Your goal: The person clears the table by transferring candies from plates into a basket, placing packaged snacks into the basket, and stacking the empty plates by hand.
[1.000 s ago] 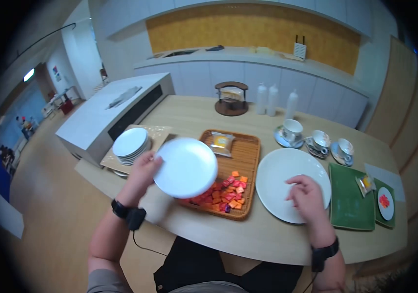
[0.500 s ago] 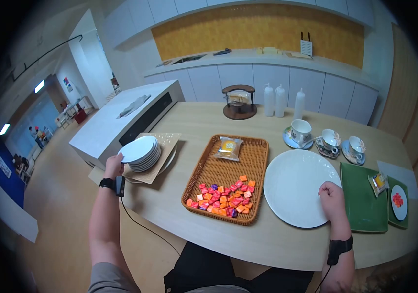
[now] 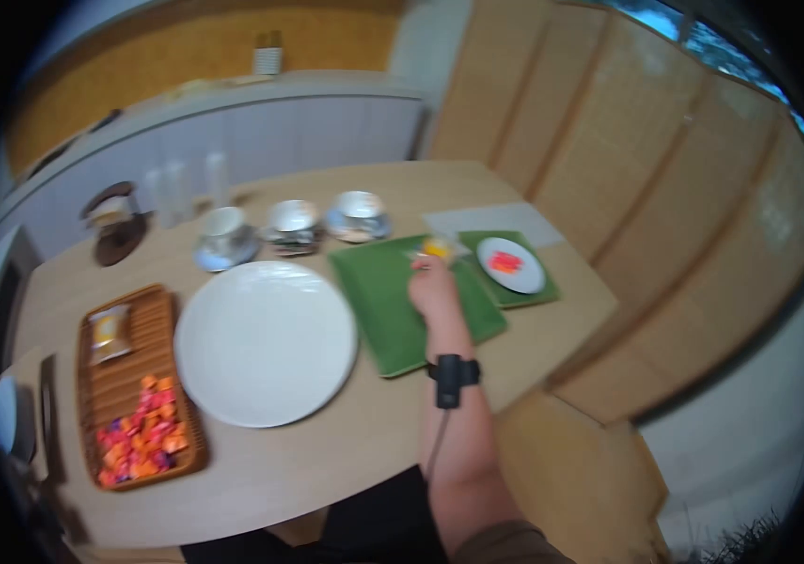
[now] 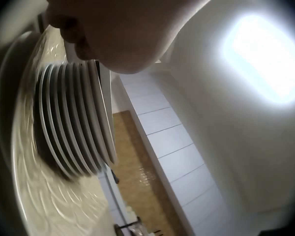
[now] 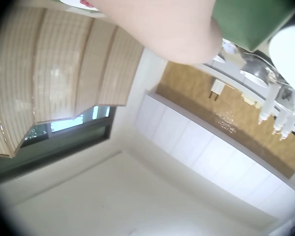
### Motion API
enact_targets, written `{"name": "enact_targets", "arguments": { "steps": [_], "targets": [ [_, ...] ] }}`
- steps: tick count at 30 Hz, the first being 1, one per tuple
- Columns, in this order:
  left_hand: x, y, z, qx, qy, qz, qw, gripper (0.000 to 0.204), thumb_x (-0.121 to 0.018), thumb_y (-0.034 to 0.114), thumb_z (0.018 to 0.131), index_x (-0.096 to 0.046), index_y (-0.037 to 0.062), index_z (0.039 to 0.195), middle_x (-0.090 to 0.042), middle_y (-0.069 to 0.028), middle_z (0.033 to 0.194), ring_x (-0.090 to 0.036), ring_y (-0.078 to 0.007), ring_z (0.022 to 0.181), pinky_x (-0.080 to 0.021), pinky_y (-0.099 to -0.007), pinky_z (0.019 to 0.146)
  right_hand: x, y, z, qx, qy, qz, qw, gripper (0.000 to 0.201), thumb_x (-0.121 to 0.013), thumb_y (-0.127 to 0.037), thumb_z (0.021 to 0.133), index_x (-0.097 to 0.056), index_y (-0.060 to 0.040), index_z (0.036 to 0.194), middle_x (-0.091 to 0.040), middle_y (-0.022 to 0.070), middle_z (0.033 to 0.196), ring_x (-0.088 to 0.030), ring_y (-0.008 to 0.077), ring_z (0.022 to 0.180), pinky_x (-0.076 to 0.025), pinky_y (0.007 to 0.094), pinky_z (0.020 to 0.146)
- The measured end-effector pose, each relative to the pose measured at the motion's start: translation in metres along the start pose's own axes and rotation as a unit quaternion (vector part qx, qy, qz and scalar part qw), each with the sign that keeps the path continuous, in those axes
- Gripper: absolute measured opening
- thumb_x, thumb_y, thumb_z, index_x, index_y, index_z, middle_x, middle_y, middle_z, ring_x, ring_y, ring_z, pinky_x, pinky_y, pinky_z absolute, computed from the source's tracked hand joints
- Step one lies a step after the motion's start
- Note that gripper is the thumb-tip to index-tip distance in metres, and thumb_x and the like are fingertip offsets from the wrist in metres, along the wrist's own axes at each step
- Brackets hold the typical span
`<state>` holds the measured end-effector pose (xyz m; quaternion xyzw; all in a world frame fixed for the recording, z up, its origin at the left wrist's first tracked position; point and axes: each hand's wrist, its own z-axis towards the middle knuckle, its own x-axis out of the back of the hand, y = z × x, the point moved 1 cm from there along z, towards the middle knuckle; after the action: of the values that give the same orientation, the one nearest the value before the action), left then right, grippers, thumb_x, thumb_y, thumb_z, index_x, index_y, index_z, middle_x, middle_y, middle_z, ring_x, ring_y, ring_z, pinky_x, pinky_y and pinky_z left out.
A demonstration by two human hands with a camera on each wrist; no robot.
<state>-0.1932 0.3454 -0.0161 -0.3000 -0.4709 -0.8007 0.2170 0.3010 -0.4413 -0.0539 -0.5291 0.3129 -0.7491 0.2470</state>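
Observation:
My right hand [image 3: 435,289] reaches over the large green square plate [image 3: 388,315], its fingers curled at the near edge of a clear wrapped snack packet [image 3: 438,246] with a yellow centre. That packet lies by the plate's upper right corner. In the left wrist view, my left hand [image 4: 123,34] is right above the rims of a stack of small white plates [image 4: 73,118], fingertips bent close to them. Whether it grips the top plate I cannot tell. The stack sits on a cream textured square plate [image 4: 64,211]. The head view does not take in my left hand.
A large white round plate [image 3: 266,343] lies beside a wicker tray [image 3: 153,301] holding wrapped candies [image 3: 143,437] and another packet [image 3: 110,334]. Patterned cups [image 3: 294,218] on saucers stand behind. At right, a small green plate [image 3: 543,291] bears a white dish [image 3: 526,279].
My view has swung to the right. The right hand has gone from the large white plate to the packet on the green plate. The left hand and plate stack have mostly left the head view.

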Motion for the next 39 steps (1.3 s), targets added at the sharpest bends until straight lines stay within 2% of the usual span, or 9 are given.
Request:
{"name": "enact_targets", "arguments": {
  "steps": [7, 10, 14, 17, 25, 27, 29, 33, 39],
  "targets": [
    [0.005, 0.141, -0.156, -0.025, -0.079, -0.130, 0.988, 0.042, -0.051, 0.032, 0.111, -0.059, -0.0010, 0.136, -0.065, -0.0161, 0.115, -0.061, -0.0270, 0.102, -0.050, -0.0375, 0.091, 0.034, -0.005, -0.011, -0.130, 0.044, -0.191, 0.972, 0.042, -0.070, -0.017, 0.094, -0.056, -0.0051, 0.132, -0.070, 0.0231, 0.127, -0.069, 0.0401, 0.122, -0.057, 0.0481, 0.102],
    [-0.054, 0.046, -0.140, -0.028, -0.059, -0.447, 0.892, 0.030, -0.052, 0.023, 0.110, -0.065, 0.0016, 0.127, -0.065, -0.0085, 0.117, -0.061, -0.0238, 0.108, -0.049, -0.0387, 0.093, 0.042, -0.009, -0.012, -0.172, 0.046, -0.169, 0.969, 0.045, -0.077, -0.031, 0.093, -0.066, -0.0023, 0.125, -0.074, 0.0240, 0.125, -0.071, 0.0395, 0.118, -0.057, 0.0498, 0.099],
    [-0.042, 0.081, -0.175, 0.019, -0.157, -0.246, 0.956, 0.015, -0.053, 0.019, 0.110, -0.062, 0.0071, 0.111, -0.051, 0.0013, 0.104, -0.041, -0.0056, 0.087, -0.034, -0.0199, 0.077, 0.040, -0.001, -0.007, -0.193, 0.020, -0.193, 0.962, 0.047, -0.077, -0.040, 0.095, -0.070, -0.0035, 0.124, -0.074, 0.0229, 0.126, -0.071, 0.0400, 0.119, -0.058, 0.0502, 0.098],
    [-0.078, -0.008, -0.124, -0.067, -0.276, -0.254, 0.924, 0.015, -0.052, 0.019, 0.110, -0.059, 0.0086, 0.101, -0.047, 0.0052, 0.094, -0.034, -0.0032, 0.078, -0.027, -0.0209, 0.069, 0.039, 0.001, -0.004, -0.182, -0.002, -0.201, 0.962, 0.040, -0.072, -0.036, 0.097, -0.071, -0.0063, 0.124, -0.075, 0.0191, 0.126, -0.073, 0.0373, 0.118, -0.060, 0.0479, 0.096],
    [-0.055, 0.028, -0.192, -0.017, -0.272, -0.237, 0.932, 0.021, -0.053, 0.019, 0.111, -0.054, 0.0100, 0.092, -0.039, 0.0068, 0.082, -0.031, -0.0044, 0.073, -0.026, -0.0251, 0.064, 0.033, -0.018, -0.010, -0.074, 0.037, -0.150, 0.985, 0.035, -0.060, -0.030, 0.097, -0.076, -0.0029, 0.113, -0.075, 0.0240, 0.118, -0.072, 0.0435, 0.112, -0.058, 0.0518, 0.095],
    [-0.069, 0.004, -0.204, -0.168, -0.164, -0.184, 0.954, 0.023, -0.058, 0.013, 0.108, -0.054, 0.0098, 0.085, -0.043, 0.0071, 0.080, -0.039, -0.0039, 0.076, -0.031, -0.0246, 0.066, 0.019, -0.023, -0.011, 0.013, 0.057, -0.084, 0.995, 0.034, -0.058, -0.034, 0.099, -0.074, -0.0053, 0.107, -0.074, 0.0249, 0.109, -0.071, 0.0469, 0.103, -0.057, 0.0547, 0.089],
    [-0.034, 0.090, -0.236, 0.004, -0.273, -0.252, 0.928, 0.013, -0.064, 0.013, 0.106, -0.067, 0.0072, 0.095, -0.055, 0.0057, 0.083, -0.047, -0.0048, 0.075, -0.038, -0.0242, 0.065, 0.010, -0.056, -0.034, 0.105, 0.063, -0.031, 0.992, 0.023, -0.058, -0.024, 0.103, -0.068, -0.0028, 0.104, -0.077, 0.0211, 0.103, -0.074, 0.0406, 0.095, -0.058, 0.0478, 0.082],
    [-0.015, 0.188, -0.264, 0.016, -0.481, -0.352, 0.803, 0.015, -0.068, 0.012, 0.105, -0.066, 0.0060, 0.118, -0.074, -0.0046, 0.104, -0.066, -0.0089, 0.089, -0.055, -0.0263, 0.079, -0.020, -0.125, -0.093, 0.205, -0.067, 0.261, 0.941, 0.016, -0.055, -0.014, 0.110, -0.062, -0.0011, 0.102, -0.079, 0.0146, 0.102, -0.074, 0.0139, 0.092, -0.056, 0.0335, 0.077],
    [-0.060, 0.282, -0.285, 0.051, -0.586, -0.497, 0.638, 0.077, -0.058, 0.013, 0.109, -0.011, 0.0144, 0.170, -0.048, -0.0228, 0.155, -0.071, -0.0251, 0.121, -0.061, -0.0371, 0.093, -0.050, -0.164, -0.172, 0.288, -0.373, 0.253, 0.845, 0.013, -0.060, -0.013, 0.106, -0.064, -0.0030, 0.098, -0.070, 0.0109, 0.093, -0.069, 0.0220, 0.090, -0.054, 0.0350, 0.084]
  ]
}}
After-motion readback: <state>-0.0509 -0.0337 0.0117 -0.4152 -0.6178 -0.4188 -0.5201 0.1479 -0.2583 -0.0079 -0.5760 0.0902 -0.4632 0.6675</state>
